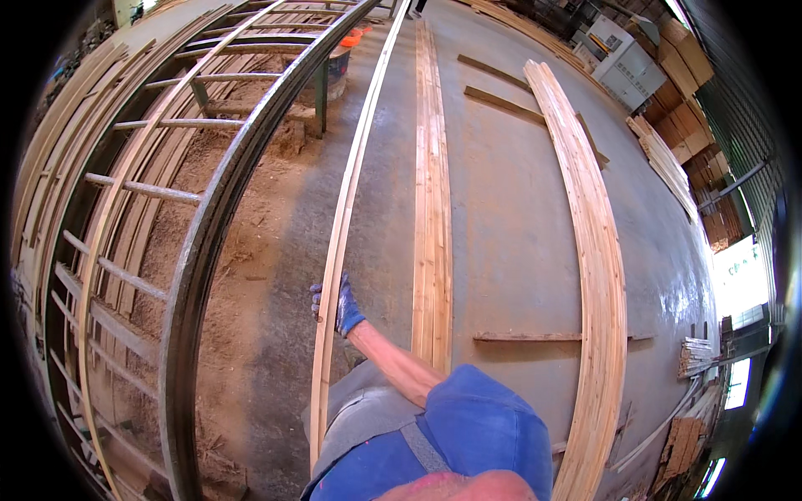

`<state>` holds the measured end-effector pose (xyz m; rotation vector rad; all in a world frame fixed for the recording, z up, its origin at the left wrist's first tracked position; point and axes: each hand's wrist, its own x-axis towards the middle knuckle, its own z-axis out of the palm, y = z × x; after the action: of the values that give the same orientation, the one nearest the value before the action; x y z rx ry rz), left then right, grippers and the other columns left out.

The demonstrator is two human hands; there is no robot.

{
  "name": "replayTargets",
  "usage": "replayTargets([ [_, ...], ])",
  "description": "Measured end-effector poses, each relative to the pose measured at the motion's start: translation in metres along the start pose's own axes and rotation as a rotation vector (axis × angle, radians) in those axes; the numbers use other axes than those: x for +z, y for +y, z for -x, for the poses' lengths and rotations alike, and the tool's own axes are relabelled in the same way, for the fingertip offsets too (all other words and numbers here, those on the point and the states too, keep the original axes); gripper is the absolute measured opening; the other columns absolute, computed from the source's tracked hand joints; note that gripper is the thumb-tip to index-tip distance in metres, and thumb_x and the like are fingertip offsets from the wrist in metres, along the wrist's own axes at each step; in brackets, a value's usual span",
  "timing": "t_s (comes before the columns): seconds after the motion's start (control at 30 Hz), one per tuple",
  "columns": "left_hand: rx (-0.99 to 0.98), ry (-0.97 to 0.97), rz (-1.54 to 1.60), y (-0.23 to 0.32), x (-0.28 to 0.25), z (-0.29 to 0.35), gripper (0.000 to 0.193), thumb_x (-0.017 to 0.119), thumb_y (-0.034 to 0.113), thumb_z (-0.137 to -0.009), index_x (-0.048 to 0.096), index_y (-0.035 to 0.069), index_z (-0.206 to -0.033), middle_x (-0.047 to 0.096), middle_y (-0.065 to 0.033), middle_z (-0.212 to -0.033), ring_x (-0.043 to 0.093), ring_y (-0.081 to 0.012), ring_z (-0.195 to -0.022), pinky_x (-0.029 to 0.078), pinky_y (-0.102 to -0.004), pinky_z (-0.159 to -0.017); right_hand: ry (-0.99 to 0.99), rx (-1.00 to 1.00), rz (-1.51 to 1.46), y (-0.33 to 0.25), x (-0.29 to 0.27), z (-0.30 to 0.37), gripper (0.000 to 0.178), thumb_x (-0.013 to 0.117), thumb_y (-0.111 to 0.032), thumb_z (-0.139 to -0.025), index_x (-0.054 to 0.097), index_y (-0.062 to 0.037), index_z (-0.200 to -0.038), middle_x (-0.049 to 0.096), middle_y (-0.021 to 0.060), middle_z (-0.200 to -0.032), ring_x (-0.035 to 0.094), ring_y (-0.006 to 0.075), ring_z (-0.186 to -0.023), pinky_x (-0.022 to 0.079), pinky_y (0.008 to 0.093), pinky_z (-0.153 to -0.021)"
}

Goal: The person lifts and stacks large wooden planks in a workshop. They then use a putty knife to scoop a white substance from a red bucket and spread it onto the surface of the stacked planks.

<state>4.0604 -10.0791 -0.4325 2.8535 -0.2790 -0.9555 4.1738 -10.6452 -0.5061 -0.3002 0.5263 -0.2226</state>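
Observation:
My right hand (347,307), in a blue-grey work glove, reaches across to the left and grips a long narrow wooden strip (341,221). Its fingers curl around the strip's left edge, and the palm is at the right edge. The strip runs from beside my apron (368,413) away to the top of the view, raised above the floor. It seems to be two thin lengths side by side along its far part. My left hand is out of view.
A metal roller frame (209,225) stands left, with sawdust (251,242) beneath. Stacked boards (432,192) lie just right of the strip; another stack (585,217) rests on crosspieces (526,337) farther right. An orange-rimmed bucket (338,67) stands by the frame. Someone's dark leg (419,7) shows far ahead.

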Motion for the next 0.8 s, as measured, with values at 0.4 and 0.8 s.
replayTargets([
  [0.4,-0.091,0.176,-0.029,-0.151,0.085,0.096,0.032,0.063,0.041,-0.083,0.069,0.013,-0.098,0.07,-0.0189,-0.082,0.068,-0.0388,-0.077,0.052,-0.0464,-0.062,-0.091,-0.065,0.043,0.036,0.095,-0.037,0.085,0.042,-0.082,-0.081,0.058,-0.0016,-0.104,0.061,0.0104,-0.077,0.063,0.0257,-0.066,0.056,0.0386,-0.063],
  [0.8,-0.316,0.029,0.031,-0.244,-0.064,0.059,0.049,0.066,0.044,-0.085,0.059,0.011,-0.12,0.068,-0.0169,-0.093,0.065,-0.0357,-0.082,0.052,-0.0469,-0.069,-0.014,-0.129,0.125,0.141,0.187,-0.102,0.048,0.064,-0.049,-0.09,0.062,-0.0065,-0.112,0.068,0.0084,-0.1,0.066,0.0232,-0.088,0.057,0.0428,-0.077],
])
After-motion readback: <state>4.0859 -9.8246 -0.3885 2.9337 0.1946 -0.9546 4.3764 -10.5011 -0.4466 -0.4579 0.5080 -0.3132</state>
